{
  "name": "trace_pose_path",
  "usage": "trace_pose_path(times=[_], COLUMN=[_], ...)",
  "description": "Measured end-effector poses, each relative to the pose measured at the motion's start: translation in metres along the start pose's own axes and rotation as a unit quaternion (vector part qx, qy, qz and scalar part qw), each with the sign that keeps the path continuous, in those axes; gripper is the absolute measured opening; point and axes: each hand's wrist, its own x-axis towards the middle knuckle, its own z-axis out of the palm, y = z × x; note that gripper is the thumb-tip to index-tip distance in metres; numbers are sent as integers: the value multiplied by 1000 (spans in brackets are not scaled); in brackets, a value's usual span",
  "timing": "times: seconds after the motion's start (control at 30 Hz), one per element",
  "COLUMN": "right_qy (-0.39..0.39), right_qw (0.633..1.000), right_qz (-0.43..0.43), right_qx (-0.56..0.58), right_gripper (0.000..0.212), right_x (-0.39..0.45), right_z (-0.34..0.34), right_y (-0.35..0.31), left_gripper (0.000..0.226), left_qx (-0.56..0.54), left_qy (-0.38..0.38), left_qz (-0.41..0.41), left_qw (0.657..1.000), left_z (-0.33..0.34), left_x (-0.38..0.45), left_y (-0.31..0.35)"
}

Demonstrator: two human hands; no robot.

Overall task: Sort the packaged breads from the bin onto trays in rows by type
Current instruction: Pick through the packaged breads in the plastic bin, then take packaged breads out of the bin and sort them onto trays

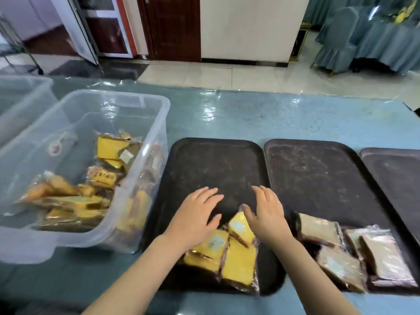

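Your left hand (197, 218) is over the near half of the left tray (204, 160), fingers straight and slightly spread, holding nothing; your right hand (267, 214) is beside it, fingers likewise straight and loosely spread, thumb near the upper corner of a yellow packaged bread (241, 228). Whether either palm touches the packets below, you cannot tell (the frame is blurred there). Three yellow breads lie clustered at the near end of that tray, overlapping, not in a tidy row; brown packaged breads (336, 267) lie at the near end of the middle tray (318, 169); a third tray (395, 169) sits at the right edge. The clear bin (127, 103) stands left of the trays on the blue table (250, 114), with more mixed packets inside.
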Motion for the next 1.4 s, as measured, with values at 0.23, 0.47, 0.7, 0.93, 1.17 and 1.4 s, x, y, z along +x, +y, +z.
trace_pose_path(times=[0.23, 0.47, 0.7, 0.93, 1.17, 1.4], right_qy=[-2, 4, -12, 16, -123, -374], right_qw=[999, 995, 987, 990, 979, 895], right_qz=[-38, -95, -151, -138, -102, -35], right_qx=[6, 40, 46, 4, -127, -241], right_gripper=[59, 57, 55, 54, 56, 47], right_x=[10, 42, 68, 102, 136, 139], right_z=[1, -14, -11, 2, 47, 105], right_y=[-100, -160, -233, -322, -403, -386], left_gripper=[50, 50, 50, 51, 54, 47], left_qx=[15, 2, 28, 61, 188, 80], left_qy=[15, 40, -23, -126, -248, -376], left_qz=[-5, -2, -83, -117, -52, -38], left_qw=[1000, 999, 996, 983, 949, 922], left_z=[-86, -149, -183, -211, -226, -200], left_x=[-15, -18, -33, -53, -47, -44], left_y=[-38, -58, -165, -293, -353, -356])
